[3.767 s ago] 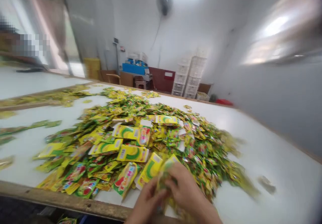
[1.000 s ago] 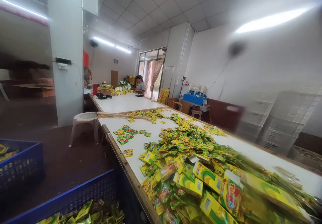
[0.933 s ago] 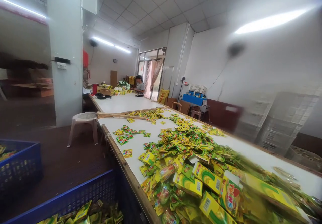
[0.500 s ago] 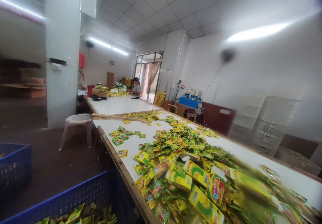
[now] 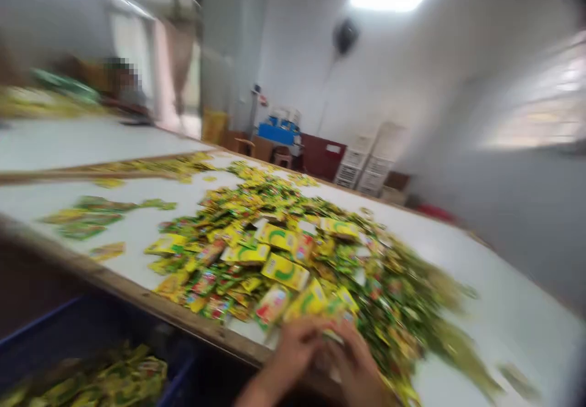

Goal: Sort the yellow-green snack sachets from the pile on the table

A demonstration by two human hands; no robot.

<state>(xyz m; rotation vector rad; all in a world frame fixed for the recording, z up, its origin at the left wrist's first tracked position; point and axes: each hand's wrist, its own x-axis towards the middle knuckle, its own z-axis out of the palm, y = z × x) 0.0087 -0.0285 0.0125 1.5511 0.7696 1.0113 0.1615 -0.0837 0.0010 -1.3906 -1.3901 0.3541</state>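
Observation:
My left hand (image 5: 290,355) and my right hand (image 5: 359,364) come together at the table's near edge, fingers curled and fingertips almost meeting. Blur and the fingers themselves hide what lies between them; a bit of pale and green packaging shows there. Right beyond the fingertips is a yellow carton (image 5: 309,302) with a green curve on it. Another yellow carton (image 5: 286,271) and a red-and-white printed packet (image 5: 272,304) lie close by. They rest on a wide heap of small yellow and green sachets (image 5: 238,202).
A blue crate (image 5: 180,373) holding more sachets (image 5: 110,379) stands below the table's wooden edge (image 5: 151,309). Loose sachets (image 5: 86,218) lie on the white tabletop (image 5: 137,266) at left. Farther back sit another person (image 5: 130,90), a blue machine (image 5: 277,132) and stacked white crates (image 5: 366,163).
My view has swung to the right, so the pillar and stool have left the picture. Both my hands have come into view at the bottom, by the cartons.

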